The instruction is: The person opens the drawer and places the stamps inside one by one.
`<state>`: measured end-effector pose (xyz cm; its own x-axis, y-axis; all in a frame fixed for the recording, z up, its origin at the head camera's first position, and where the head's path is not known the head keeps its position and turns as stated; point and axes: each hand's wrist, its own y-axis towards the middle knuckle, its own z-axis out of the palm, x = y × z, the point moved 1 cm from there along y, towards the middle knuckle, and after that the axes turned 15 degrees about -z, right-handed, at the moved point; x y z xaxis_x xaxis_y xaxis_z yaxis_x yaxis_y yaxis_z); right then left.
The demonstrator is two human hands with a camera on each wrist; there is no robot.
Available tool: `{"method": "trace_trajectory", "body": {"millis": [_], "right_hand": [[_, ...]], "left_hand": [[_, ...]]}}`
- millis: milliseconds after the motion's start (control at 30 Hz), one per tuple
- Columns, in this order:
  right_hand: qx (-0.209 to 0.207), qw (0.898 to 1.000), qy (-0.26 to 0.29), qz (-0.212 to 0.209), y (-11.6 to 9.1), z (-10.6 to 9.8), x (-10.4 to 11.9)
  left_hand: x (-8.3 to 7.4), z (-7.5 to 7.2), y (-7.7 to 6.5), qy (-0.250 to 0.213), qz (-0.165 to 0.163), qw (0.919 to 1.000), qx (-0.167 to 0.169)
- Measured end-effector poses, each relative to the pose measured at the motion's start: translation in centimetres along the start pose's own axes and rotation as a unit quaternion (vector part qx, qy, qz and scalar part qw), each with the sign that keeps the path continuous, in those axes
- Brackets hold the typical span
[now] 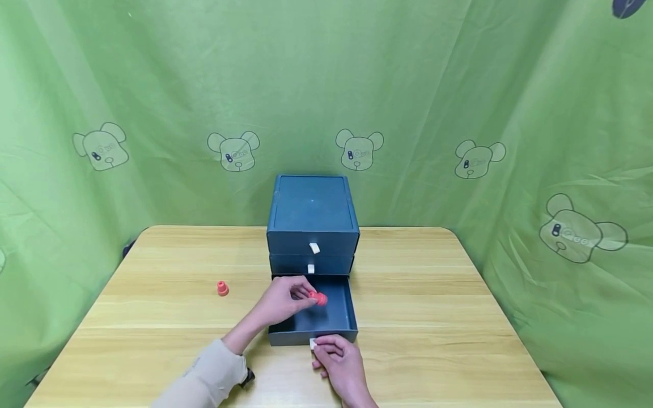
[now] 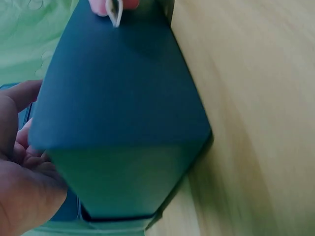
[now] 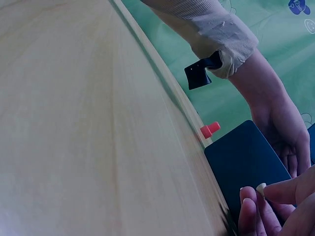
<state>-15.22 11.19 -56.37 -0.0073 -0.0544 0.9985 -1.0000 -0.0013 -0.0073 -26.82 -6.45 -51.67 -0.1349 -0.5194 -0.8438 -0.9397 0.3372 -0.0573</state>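
Over the pulled-out bottom drawer (image 1: 298, 338), my left hand (image 1: 282, 301) pinches a small red stepped plug (image 1: 319, 298) between thumb and fingers. My right hand (image 1: 346, 365) grips the white knob (image 1: 313, 343) on that drawer's front; thumb and fingertips on the knob (image 3: 261, 188) show in the right wrist view. In the left wrist view the drawer's side wall hides the left fingertips and the plug. A second red plug (image 1: 222, 288) stands on the table, left of the drawer.
The dark blue drawer cabinet (image 1: 313, 201) stands at the table's back middle, its two upper drawers closed, each with a white knob (image 1: 314, 248). Wooden table (image 1: 433, 317) extends on both sides. A green curtain (image 1: 408, 85) hangs behind and around.
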Motion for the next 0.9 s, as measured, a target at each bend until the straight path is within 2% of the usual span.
{"method": "trace_trajectory", "body": {"millis": [100,200,367,533,900], "right_hand": [[0.001,1.0,0.004,0.0,0.0,0.0,0.0],[0.003,1.0,0.008,-0.004,0.1,0.0,-0.1],[0.003,1.0,0.013,-0.012,0.0,-0.1,-0.2],[0.002,1.0,0.013,-0.01,0.0,-0.1,-0.2],[0.004,1.0,0.007,-0.011,0.0,-0.1,-0.1]], "left_hand": [[-0.1,0.8,0.3,0.006,0.016,0.9999,0.003],[-0.2,1.4,0.6,0.009,0.016,0.9998,0.009],[-0.5,2.5,0.9,0.012,0.008,0.9998,0.017],[-0.7,3.3,1.3,0.016,0.006,0.9998,0.01],[-0.6,4.2,1.6,0.017,-0.017,0.9997,0.011]]}}
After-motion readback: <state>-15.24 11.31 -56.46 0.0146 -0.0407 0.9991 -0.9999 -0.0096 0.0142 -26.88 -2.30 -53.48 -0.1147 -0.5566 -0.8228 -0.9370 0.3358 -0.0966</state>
